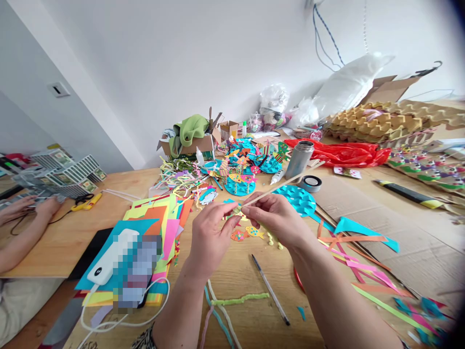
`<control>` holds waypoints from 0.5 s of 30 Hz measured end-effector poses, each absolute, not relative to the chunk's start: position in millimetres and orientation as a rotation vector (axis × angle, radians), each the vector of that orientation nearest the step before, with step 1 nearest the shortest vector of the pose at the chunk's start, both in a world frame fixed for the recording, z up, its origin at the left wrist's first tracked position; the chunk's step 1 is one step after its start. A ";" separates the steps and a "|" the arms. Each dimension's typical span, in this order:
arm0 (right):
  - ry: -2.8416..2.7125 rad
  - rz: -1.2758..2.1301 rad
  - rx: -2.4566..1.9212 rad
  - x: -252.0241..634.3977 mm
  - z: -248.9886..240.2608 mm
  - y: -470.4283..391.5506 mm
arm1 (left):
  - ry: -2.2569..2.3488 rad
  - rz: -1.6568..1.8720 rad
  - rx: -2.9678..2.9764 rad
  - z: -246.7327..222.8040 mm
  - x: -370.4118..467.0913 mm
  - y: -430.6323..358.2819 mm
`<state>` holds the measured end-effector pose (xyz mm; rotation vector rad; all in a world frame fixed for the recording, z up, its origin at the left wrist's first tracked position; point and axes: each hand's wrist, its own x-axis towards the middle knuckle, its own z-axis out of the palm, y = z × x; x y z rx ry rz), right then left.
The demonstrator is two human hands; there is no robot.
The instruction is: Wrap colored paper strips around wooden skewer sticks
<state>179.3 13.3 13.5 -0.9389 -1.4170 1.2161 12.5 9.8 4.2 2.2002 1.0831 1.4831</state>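
At the middle of the table, my right hand pinches a thin pale wooden stick, which slants up to the right. My left hand is closed at the stick's lower end, its fingertips round a small yellowish piece that is mostly hidden. Just below the fingertips lie orange and yellow paper fish. Short yellow curled pieces rest beside my right hand. A pen lies between my forearms, near a green pipe cleaner that crosses blue, white and pink ones.
Coloured paper with a power bank and phone lies left. Blue discs, a metal flask and a red bag stand behind. Paper strips, cardboard and a cutter are right. Another person's hands work at far left.
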 end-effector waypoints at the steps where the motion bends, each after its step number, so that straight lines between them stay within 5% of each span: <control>1: -1.413 1.223 -0.936 179.1 13.2 13.3 | 1.067 1.516 2.284 4.1 12.8 9.6; 15: -1.455 1.269 -0.973 177.8 13.7 11.3 | 1.031 1.463 2.349 3.9 12.1 9.5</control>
